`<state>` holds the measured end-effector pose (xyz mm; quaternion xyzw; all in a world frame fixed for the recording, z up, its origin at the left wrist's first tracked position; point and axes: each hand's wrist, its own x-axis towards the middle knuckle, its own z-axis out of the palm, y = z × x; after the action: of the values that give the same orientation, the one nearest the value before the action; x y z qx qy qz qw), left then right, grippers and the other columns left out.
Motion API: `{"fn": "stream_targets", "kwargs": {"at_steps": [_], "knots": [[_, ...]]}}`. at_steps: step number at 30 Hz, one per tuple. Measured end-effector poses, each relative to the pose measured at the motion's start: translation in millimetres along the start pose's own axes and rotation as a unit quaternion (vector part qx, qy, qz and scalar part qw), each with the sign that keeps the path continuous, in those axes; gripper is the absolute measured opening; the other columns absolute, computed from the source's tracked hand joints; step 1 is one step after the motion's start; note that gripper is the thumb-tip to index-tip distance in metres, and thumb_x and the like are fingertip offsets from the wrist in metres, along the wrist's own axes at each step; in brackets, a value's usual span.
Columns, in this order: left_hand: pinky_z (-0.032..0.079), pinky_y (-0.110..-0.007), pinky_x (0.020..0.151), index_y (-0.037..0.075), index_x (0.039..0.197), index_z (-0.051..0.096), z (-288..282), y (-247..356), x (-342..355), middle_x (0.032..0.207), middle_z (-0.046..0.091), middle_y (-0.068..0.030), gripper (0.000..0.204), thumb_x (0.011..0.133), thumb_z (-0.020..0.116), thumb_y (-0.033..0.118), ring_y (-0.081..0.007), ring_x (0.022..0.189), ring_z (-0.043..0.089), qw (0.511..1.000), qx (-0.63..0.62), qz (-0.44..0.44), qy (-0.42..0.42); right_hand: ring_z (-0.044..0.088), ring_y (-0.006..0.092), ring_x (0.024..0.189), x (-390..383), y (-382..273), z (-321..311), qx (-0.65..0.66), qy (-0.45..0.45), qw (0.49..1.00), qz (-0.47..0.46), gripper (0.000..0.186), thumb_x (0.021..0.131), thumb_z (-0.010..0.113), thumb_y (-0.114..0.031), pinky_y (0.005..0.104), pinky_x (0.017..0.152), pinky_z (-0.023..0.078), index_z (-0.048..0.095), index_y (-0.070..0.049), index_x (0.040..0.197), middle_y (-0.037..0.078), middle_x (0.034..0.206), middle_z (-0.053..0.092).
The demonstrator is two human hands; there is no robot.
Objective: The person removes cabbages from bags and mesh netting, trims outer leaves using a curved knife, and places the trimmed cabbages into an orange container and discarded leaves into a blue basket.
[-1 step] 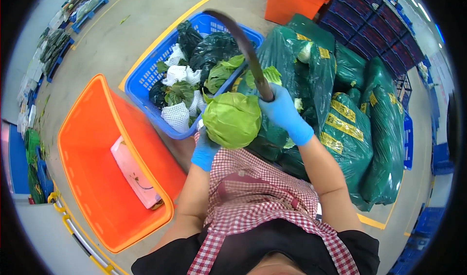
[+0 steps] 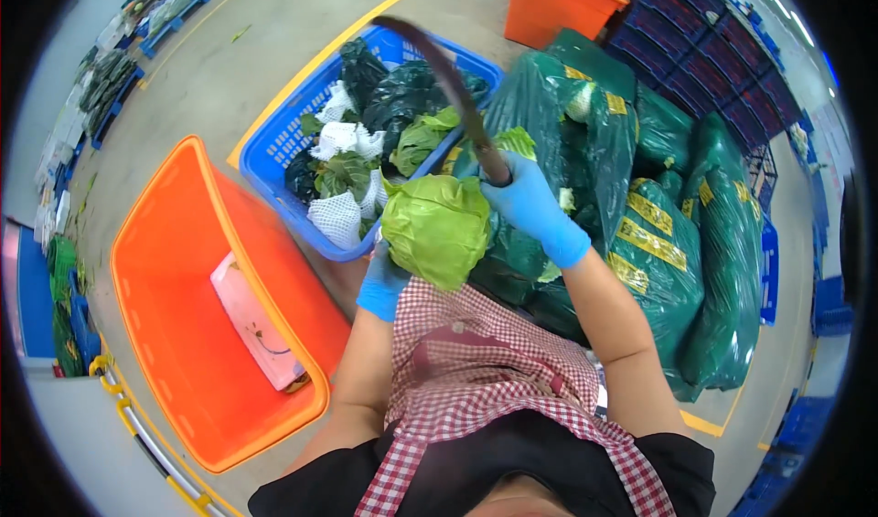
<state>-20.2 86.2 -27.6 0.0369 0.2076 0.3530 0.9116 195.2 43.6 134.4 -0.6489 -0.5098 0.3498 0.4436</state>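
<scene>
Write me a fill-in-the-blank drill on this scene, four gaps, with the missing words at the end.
1. The blade is gripped in the person's ____ hand.
2. The left hand holds a cabbage whose leaves are ____.
3. The tub with a pink thing inside is coloured ____.
4. In the picture, the basket stands to the ____ of the bags.

Missing words: right; green; orange; left.
</scene>
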Motion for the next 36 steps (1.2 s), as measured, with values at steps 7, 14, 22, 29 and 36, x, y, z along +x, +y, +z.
{"fn": "stream_targets", "kwargs": {"at_steps": [7, 14, 22, 29, 36], "knots": [[0.035, -0.047, 0.103, 0.01, 0.136, 0.036, -18.0, 55.4, 9.9, 0.137, 0.04, -0.012, 0.051, 0.093, 0.043, 0.037, -0.0296, 0.124, 0.041, 0.977, 0.005, 0.155, -0.147, 0.053, 0.0112, 0.054, 107.5, -31.3, 52.0, 0.227, -0.022, 0.972, 0.064, 0.012, 0.072, 0.07, -0.007, 0.026, 0.051, 0.043, 0.06, -0.003, 0.075, 0.002, 0.065, 0.057], [0.039, -0.045, 0.1, 0.01, 0.133, 0.039, -15.4, 66.6, 22.4, 0.135, 0.043, -0.0105, 0.05, 0.094, 0.038, 0.042, -0.0278, 0.122, 0.044, 0.955, 0.065, 0.273, -0.098, 0.057, 0.0143, 0.056, 214.6, 14.3, 105.0, 0.049, 0.027, 0.996, 0.075, 0.019, 0.071, 0.073, -0.014, 0.029, 0.051, 0.045, 0.061, 0.0, 0.077, 0.004, 0.066, 0.06], [0.035, -0.049, 0.104, 0.008, 0.138, 0.033, -24.8, 116.6, 18.2, 0.138, 0.04, -0.0124, 0.063, 0.083, 0.053, 0.031, -0.0331, 0.126, 0.038, 0.988, -0.032, 0.146, 0.044, 0.057, 0.0105, 0.069, 137.4, -47.9, 115.8, 0.025, -0.235, 0.97, 0.056, 0.025, 0.069, 0.077, -0.015, 0.0261, 0.064, 0.046, 0.062, -0.001, 0.082, 0.003, 0.076, 0.061], [0.038, -0.049, 0.101, 0.01, 0.133, 0.043, -21.4, 124.3, 14.7, 0.131, 0.049, -0.0116, 0.048, 0.094, 0.041, 0.038, -0.0291, 0.121, 0.046, 0.968, -0.145, 0.003, -0.207, 0.057, 0.0131, 0.06, 188.3, -35.3, 133.0, 0.204, -0.058, 0.975, 0.067, 0.018, 0.068, 0.073, -0.007, 0.0272, 0.056, 0.046, 0.06, -0.002, 0.079, 0.005, 0.072, 0.06], [0.031, -0.049, 0.105, 0.011, 0.136, 0.035, -30.4, 83.0, 21.3, 0.139, 0.04, -0.0098, 0.059, 0.091, 0.041, 0.048, -0.0285, 0.127, 0.038, 0.969, -0.066, 0.185, -0.152, 0.056, 0.0124, 0.06, 232.0, -16.9, 108.0, -0.236, -0.026, 0.971, 0.038, 0.046, 0.074, 0.072, -0.043, 0.0279, 0.054, 0.044, 0.064, 0.002, 0.08, 0.007, 0.068, 0.06]]}}
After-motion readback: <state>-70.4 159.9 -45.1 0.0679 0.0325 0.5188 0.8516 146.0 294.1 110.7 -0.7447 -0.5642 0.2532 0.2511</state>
